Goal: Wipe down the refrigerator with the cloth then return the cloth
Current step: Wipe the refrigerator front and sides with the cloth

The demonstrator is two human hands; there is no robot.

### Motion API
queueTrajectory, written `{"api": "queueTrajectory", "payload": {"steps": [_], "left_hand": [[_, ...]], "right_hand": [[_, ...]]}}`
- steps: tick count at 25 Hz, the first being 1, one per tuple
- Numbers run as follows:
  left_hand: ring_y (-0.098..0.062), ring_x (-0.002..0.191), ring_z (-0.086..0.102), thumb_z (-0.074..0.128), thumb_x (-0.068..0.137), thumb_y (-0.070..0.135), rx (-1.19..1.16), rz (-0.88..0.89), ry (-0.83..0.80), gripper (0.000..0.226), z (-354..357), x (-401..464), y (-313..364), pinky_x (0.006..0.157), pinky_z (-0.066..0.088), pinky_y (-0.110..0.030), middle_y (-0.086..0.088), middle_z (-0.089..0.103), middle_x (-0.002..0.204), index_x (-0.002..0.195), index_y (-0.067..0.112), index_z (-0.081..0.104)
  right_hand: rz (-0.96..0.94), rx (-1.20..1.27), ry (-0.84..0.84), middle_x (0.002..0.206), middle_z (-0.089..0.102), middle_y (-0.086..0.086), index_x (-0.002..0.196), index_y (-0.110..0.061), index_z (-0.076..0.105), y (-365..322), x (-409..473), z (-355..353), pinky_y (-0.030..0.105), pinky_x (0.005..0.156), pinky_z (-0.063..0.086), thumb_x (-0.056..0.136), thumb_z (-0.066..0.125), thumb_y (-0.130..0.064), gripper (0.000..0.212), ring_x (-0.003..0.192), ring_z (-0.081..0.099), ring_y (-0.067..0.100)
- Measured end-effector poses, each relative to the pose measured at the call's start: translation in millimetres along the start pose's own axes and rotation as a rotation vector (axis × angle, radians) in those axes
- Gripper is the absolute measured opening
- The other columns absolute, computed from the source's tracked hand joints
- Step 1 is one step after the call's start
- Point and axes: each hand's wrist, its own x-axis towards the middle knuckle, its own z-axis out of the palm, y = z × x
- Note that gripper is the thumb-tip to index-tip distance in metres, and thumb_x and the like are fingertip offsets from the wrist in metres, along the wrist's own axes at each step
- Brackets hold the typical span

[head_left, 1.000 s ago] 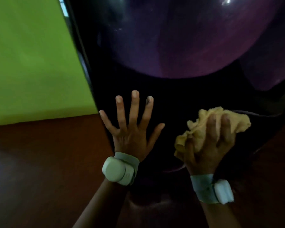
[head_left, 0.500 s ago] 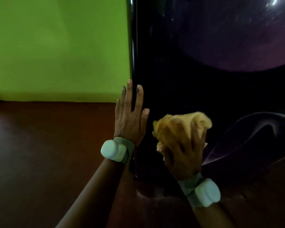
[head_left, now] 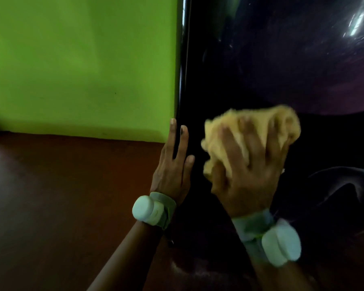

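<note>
The refrigerator (head_left: 261,66) fills the right half of the view, glossy black with purple patches. My right hand (head_left: 246,177) grips a bunched yellow cloth (head_left: 282,120) and presses it against the lower door; hand and cloth are blurred by motion. My left hand (head_left: 173,171) lies flat with straight fingers along the refrigerator's left edge, just left of the cloth. Both wrists carry pale bands with white pods.
A bright green wall (head_left: 82,64) stands to the left of the refrigerator. A dark reddish-brown floor (head_left: 61,196) runs below it and under my arms. A bright light reflection (head_left: 357,26) shines at the door's upper right.
My right hand has carried the cloth up and to the right across the door. My left hand has stayed along the refrigerator's left edge. The view has come closer.
</note>
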Motion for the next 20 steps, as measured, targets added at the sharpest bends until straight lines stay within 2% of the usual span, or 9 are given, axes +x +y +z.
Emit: {"api": "queueTrajectory", "payload": {"steps": [3, 5, 6, 8, 10, 12, 14, 18, 20], "left_hand": [[-0.013, 0.143, 0.008, 0.032, 0.101, 0.031, 0.072, 0.032, 0.004, 0.066, 3, 3, -5, 0.110, 0.025, -0.022, -0.009, -0.003, 0.153, 0.144, 0.037, -0.018], [-0.018, 0.143, 0.008, 0.049, 0.097, 0.020, 0.123, 0.014, -0.025, 0.081, 4, 1, -10, 0.107, 0.031, -0.027, -0.012, -0.002, 0.154, 0.147, 0.030, -0.013], [-0.015, 0.145, 0.001, 0.050, 0.096, 0.022, 0.153, 0.012, -0.035, 0.076, 3, 2, -11, 0.108, 0.032, -0.027, -0.014, -0.002, 0.155, 0.149, 0.022, -0.006], [-0.006, 0.145, -0.010, 0.030, 0.101, 0.031, 0.194, 0.013, -0.043, 0.059, 2, -4, -11, 0.113, 0.029, -0.030, -0.017, -0.001, 0.156, 0.149, 0.007, 0.006], [-0.003, 0.144, -0.007, 0.019, 0.100, 0.034, 0.124, 0.030, -0.004, 0.054, -1, -1, -3, 0.114, 0.024, -0.026, -0.010, -0.002, 0.156, 0.148, 0.016, 0.002], [-0.009, 0.144, 0.000, 0.018, 0.100, 0.035, 0.105, 0.053, 0.051, 0.051, -2, 7, 6, 0.115, 0.024, -0.031, -0.008, 0.000, 0.155, 0.147, 0.022, 0.001], [-0.022, 0.145, 0.007, 0.019, 0.100, 0.035, 0.098, 0.021, 0.077, 0.052, 1, 15, 11, 0.116, 0.023, -0.039, -0.013, 0.003, 0.154, 0.147, 0.016, 0.005], [-0.034, 0.144, 0.014, 0.020, 0.100, 0.033, 0.092, -0.031, 0.106, 0.052, 8, 15, 18, 0.114, 0.026, -0.046, -0.018, 0.009, 0.154, 0.145, 0.011, 0.008], [-0.033, 0.144, 0.015, 0.020, 0.100, 0.034, 0.114, -0.012, 0.095, 0.052, 6, 15, 14, 0.114, 0.027, -0.044, -0.017, 0.008, 0.154, 0.146, 0.012, 0.008]], "right_hand": [[0.026, -0.013, 0.038, 0.144, 0.040, 0.008, 0.133, -0.024, 0.049, -17, 71, 2, 0.060, 0.108, 0.024, 0.082, 0.053, -0.025, 0.051, 0.131, 0.026, 0.034], [-0.044, -0.013, -0.020, 0.143, 0.046, 0.006, 0.132, -0.024, 0.053, -22, 63, 2, 0.059, 0.109, 0.023, 0.084, 0.053, -0.026, 0.047, 0.132, 0.027, 0.033], [-0.096, -0.018, -0.073, 0.143, 0.046, 0.004, 0.131, -0.024, 0.054, -20, 42, 3, 0.059, 0.110, 0.021, 0.085, 0.054, -0.025, 0.046, 0.134, 0.027, 0.033], [-0.127, -0.047, -0.200, 0.144, 0.041, 0.001, 0.132, -0.026, 0.051, -10, -10, -3, 0.059, 0.109, 0.021, 0.084, 0.057, -0.026, 0.049, 0.137, 0.027, 0.031], [-0.093, -0.047, -0.157, 0.142, 0.041, 0.005, 0.130, -0.025, 0.049, 12, -15, -8, 0.062, 0.107, 0.023, 0.083, 0.053, -0.028, 0.047, 0.137, 0.026, 0.034], [-0.024, -0.005, -0.036, 0.140, 0.043, 0.012, 0.127, -0.022, 0.050, 22, 21, -6, 0.065, 0.105, 0.024, 0.084, 0.050, -0.026, 0.043, 0.136, 0.028, 0.039], [0.036, 0.012, 0.032, 0.140, 0.038, 0.008, 0.130, -0.022, 0.050, 15, 51, -2, 0.063, 0.106, 0.025, 0.084, 0.050, -0.025, 0.046, 0.134, 0.027, 0.039], [-0.091, -0.020, -0.101, 0.142, 0.035, 0.003, 0.133, -0.024, 0.047, 8, -2, -5, 0.060, 0.109, 0.022, 0.088, 0.047, -0.033, 0.046, 0.135, 0.027, 0.035], [-0.047, -0.016, -0.059, 0.141, 0.037, 0.005, 0.131, -0.023, 0.049, 18, -2, -8, 0.061, 0.107, 0.026, 0.087, 0.045, -0.035, 0.046, 0.135, 0.027, 0.034]]}}
